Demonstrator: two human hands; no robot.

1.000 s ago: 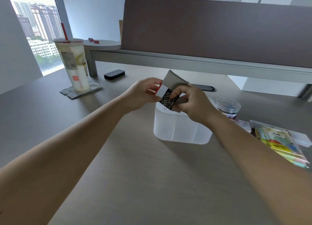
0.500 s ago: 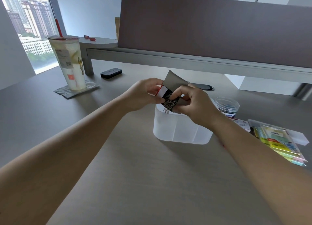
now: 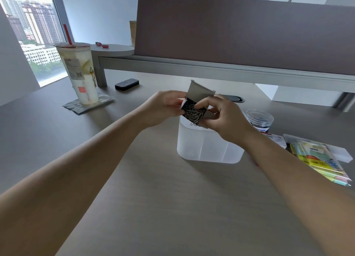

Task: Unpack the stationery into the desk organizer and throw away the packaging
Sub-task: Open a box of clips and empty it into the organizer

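grey card, the raised flap of a small box [image 3: 199, 94], is seen above the organizer [image 3: 208, 146], with the box held tilted between both hands just over the organizer's near-left rim. the left hand [image 3: 163, 107] is curled round the box's left end, where a red and white side shows; the right hand [image 3: 224, 119] is closed on its right side, one finger laid across the open mouth. compared with a second ago, the paper clips [image 3: 195, 114] are now more exposed, and a tangle of them hangs past the box's lower edge towards the organizer, so the emptying appears to be under way (though none can be made out inside the frosted walls yet). it is judged that the clips will come out in a clump rather than singly, and that a spill onto the desk [image 3: 172, 207] is possible if the box drifts off the rim. a clear tub [image 3: 259, 120] stands just beyond the right wrist, and packets of sticky notes [image 3: 320, 159] lie to the right, still wrapped, so much of the unpacking is left. a drink cup [image 3: 78, 73] stands well apart at the far left.
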